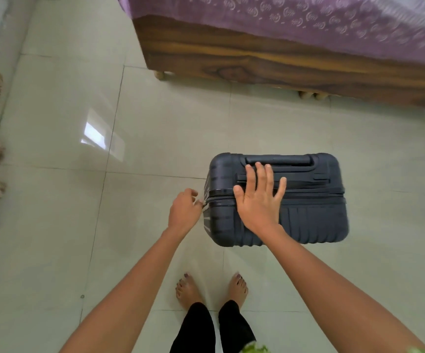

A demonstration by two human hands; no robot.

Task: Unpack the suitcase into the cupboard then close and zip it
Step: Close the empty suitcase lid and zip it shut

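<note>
— Is there any brand or writing on the suitcase [313,215]?

— None that I can read. The shell is dark navy and hard, with ribs along its sides, and no label shows.

— How does it stand?

— It stands upright on the pale tiled floor [53,123], closed, its top toward the camera. On the top are the retracted pull handle [280,159] and a flat carry handle [305,183]. The zipper line [315,193] runs across the top, between the two halves.

— And the hands?

— The right hand [259,200] lies flat on the top, fingers straight and spread wide, pressing over the zipper line near the carry handle. The left hand [184,212] is at the left corner of the case, its fingers curled and pinching something small and pale – the zipper pull [203,203], I believe, but it is tiny.

— What is around?

— A wooden bed [257,59] with a purple patterned cover [282,14] stands behind the suitcase, well apart from it. Bare feet [188,291] in black trousers stand near the case.
</note>
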